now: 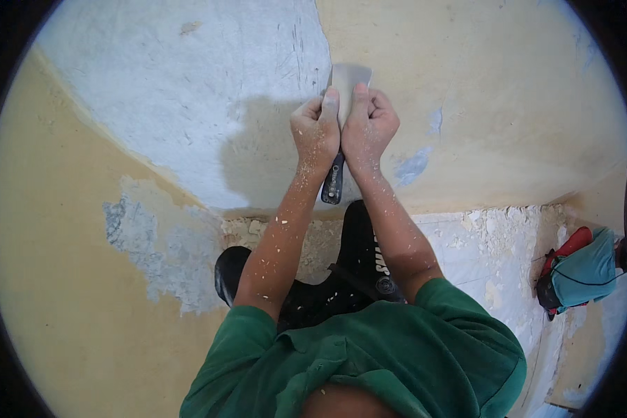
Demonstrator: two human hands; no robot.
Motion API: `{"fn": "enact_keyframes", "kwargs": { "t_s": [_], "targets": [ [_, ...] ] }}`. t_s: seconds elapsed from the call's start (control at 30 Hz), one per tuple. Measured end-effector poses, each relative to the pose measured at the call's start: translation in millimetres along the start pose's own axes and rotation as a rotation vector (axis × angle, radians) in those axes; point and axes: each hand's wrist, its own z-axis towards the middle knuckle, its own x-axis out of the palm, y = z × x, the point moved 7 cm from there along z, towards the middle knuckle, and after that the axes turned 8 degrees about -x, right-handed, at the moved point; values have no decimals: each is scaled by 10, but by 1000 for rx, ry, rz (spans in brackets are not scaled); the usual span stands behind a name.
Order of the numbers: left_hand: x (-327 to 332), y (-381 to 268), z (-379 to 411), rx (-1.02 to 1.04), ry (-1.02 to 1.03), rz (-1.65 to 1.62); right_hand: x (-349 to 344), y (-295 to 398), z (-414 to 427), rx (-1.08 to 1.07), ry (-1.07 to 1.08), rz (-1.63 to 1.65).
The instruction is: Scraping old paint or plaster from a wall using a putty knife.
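Between both hands is a putty knife (352, 73) with a broad metal blade and a black handle (334, 180). My left hand (318, 117) grips the left side of the blade, thumb lying along it. On the other side my right hand (370, 117) holds the blade in the same way, fingers curled. The blade's wide edge points up in the picture, over the border between a stripped, bluish-white patch (188, 78) and yellowish paint (480, 94) on the wall. Whether the edge touches the wall I cannot tell. Paint flakes dot both forearms.
Loose paint chips (480, 224) lie along the pale floor (449, 261) at the foot of the wall. To the left, an adjoining yellow wall (57, 235) has a bare grey patch (136, 230). A bag with teal and red cloth (580, 266) is at the far right.
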Motion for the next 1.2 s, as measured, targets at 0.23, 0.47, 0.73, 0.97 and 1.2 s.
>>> {"fn": "enact_keyframes", "kwargs": {
  "t_s": [0.23,0.47,0.73,0.97,1.2],
  "targets": [
    [30,-336,52,20,-150,130,162,271,334,-14,59,77],
    [50,-158,20,3,-132,58,18,180,193,-121,61,-163],
    [12,-127,-5,-15,-165,91,45,127,192,-97,12,-105],
    [28,-239,45,106,-195,127,125,184,259,-33,48,-39],
    [28,-702,286,236,-117,128,290,524,471,-123,48,8]
  ]
}}
